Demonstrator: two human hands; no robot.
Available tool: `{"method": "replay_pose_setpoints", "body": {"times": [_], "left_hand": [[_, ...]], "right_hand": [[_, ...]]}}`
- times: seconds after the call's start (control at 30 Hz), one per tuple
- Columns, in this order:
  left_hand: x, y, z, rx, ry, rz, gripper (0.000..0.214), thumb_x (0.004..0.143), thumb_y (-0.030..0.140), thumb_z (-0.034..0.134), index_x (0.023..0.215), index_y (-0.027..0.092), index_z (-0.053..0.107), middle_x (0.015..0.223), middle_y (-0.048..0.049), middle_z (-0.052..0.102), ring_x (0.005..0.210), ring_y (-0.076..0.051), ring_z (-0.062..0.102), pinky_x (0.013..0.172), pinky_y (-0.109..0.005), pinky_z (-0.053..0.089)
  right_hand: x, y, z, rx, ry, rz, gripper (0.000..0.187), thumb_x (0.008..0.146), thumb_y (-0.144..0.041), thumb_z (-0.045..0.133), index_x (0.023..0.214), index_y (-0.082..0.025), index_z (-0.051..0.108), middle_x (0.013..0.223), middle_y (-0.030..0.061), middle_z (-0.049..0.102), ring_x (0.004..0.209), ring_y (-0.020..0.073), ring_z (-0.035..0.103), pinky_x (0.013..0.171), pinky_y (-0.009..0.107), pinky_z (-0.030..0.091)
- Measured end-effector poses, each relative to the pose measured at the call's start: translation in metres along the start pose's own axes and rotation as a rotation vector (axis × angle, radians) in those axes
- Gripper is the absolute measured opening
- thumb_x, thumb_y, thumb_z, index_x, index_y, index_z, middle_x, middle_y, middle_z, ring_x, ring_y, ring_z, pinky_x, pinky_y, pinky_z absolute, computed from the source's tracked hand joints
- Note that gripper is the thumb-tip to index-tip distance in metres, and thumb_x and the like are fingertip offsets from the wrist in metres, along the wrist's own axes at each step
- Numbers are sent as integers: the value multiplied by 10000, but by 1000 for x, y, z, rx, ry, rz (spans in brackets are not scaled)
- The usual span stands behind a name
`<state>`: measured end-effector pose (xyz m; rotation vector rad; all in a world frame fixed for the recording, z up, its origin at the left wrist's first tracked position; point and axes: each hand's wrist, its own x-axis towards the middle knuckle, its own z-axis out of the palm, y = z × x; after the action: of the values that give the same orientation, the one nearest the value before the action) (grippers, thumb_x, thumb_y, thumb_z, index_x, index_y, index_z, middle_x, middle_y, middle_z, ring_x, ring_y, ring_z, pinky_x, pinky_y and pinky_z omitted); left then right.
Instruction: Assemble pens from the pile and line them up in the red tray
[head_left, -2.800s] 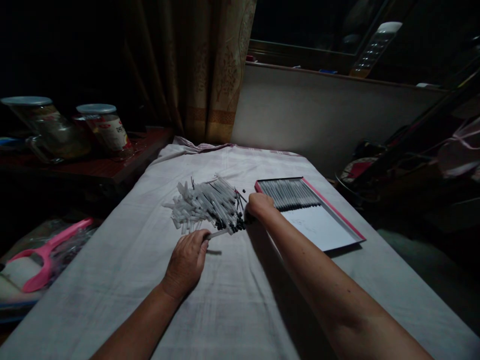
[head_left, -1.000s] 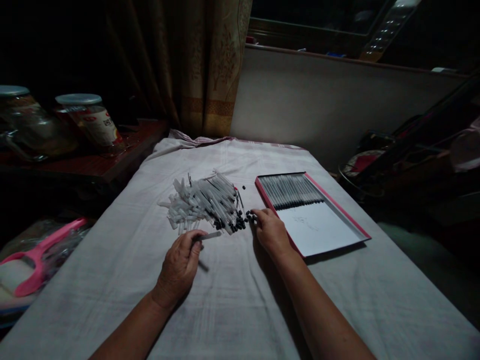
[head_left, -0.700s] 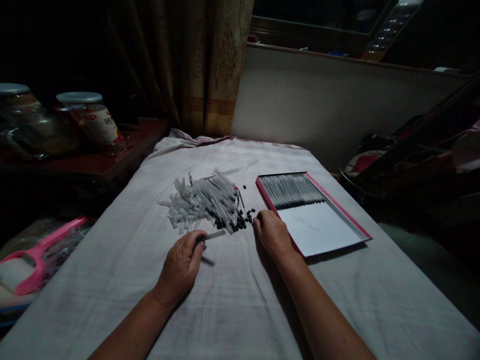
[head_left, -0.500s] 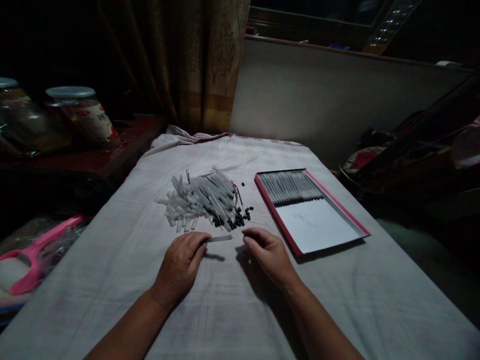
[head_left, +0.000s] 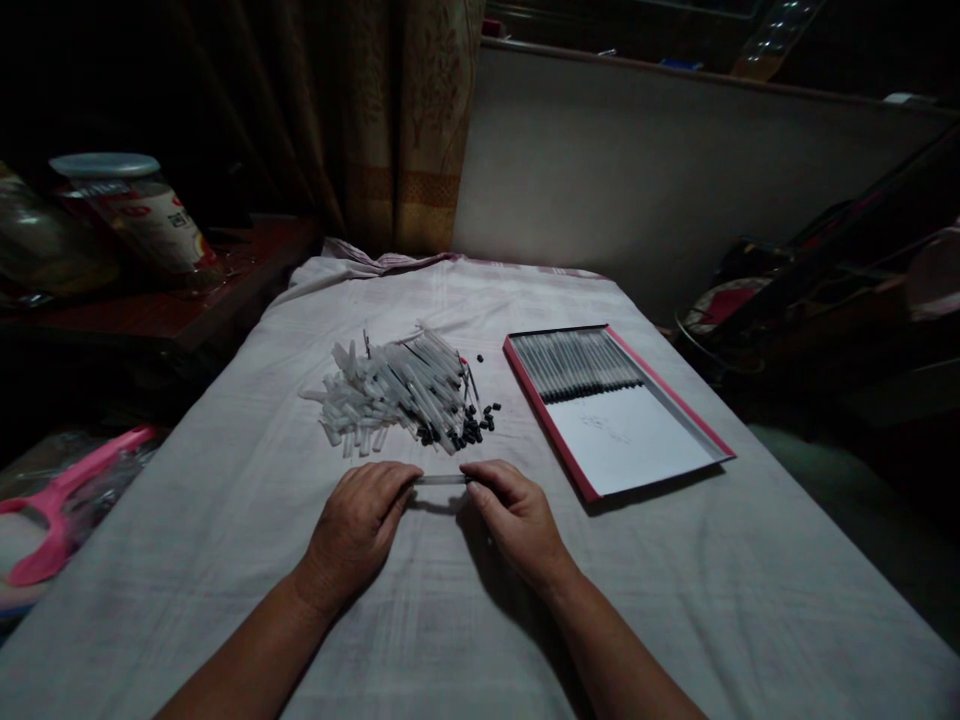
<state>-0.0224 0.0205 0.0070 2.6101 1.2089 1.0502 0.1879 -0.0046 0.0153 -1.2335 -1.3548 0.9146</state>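
My left hand (head_left: 358, 525) pinches one end of a translucent pen barrel (head_left: 441, 480), held level just above the cloth. At the barrel's other end, the fingertips of my right hand (head_left: 517, 515) are closed on a small black plug (head_left: 469, 479), mostly covered by the fingers. How far it sits in the barrel I cannot tell. Beyond my hands lies a pile of translucent barrels and caps (head_left: 390, 390), with loose black plugs (head_left: 469, 430) at its right edge. To the right, a shallow red-edged box (head_left: 553, 440) holds a row of black-ended pens (head_left: 581, 365).
A pale checked cloth (head_left: 420, 630) covers the table. On a dark red side table (head_left: 247, 265) at the left stands a lidded jar (head_left: 150, 220). Pink scissors-like handles (head_left: 56, 510) show at the lower left. A curtain (head_left: 431, 120) and a wall (head_left: 600, 170) are behind.
My right hand has moved left, closing the gap to the barrel's free end, and the black plug now meets it. My left hand keeps its pinch. The view has shifted slightly.
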Motion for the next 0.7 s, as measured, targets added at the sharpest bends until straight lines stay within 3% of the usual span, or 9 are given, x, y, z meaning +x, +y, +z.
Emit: {"method": "replay_pose_setpoints", "body": {"times": [0.27, 0.37, 0.5, 0.7], "left_hand": [[-1, 0, 1, -16, -7, 17, 189, 936, 191, 515, 1100, 206, 607, 953, -66, 716, 873, -206, 662, 781, -347, 510], [-2, 0, 0, -27, -27, 0, 199, 933, 196, 513, 1100, 215, 619, 952, -65, 719, 875, -207, 664, 781, -350, 515], [-2, 0, -1, -26, -39, -10, 198, 936, 193, 503, 1093, 212, 623, 955, -71, 723, 874, -208, 671, 783, -351, 520], [0, 2, -1, -36, -15, 15, 180, 940, 193, 513, 1081, 215, 622, 932, -59, 725, 849, -199, 673, 758, -334, 522]], "right_hand": [[-2, 4, -4, -150, -4, -39, 145, 837, -227, 600, 916, -211, 721, 837, 41, 717, 778, 179, 670, 712, 290, 528], [-2, 2, -6, -221, -16, -114, 114, 847, -232, 600, 838, -221, 712, 779, 35, 707, 736, 177, 661, 682, 283, 516], [-3, 2, -6, -254, -19, -199, 132, 857, -211, 579, 870, -226, 710, 793, 43, 712, 741, 181, 668, 687, 289, 523], [-7, 8, -1, -292, 5, -137, 153, 885, -249, 560, 832, -216, 700, 746, 36, 707, 692, 170, 662, 649, 261, 499]]}}
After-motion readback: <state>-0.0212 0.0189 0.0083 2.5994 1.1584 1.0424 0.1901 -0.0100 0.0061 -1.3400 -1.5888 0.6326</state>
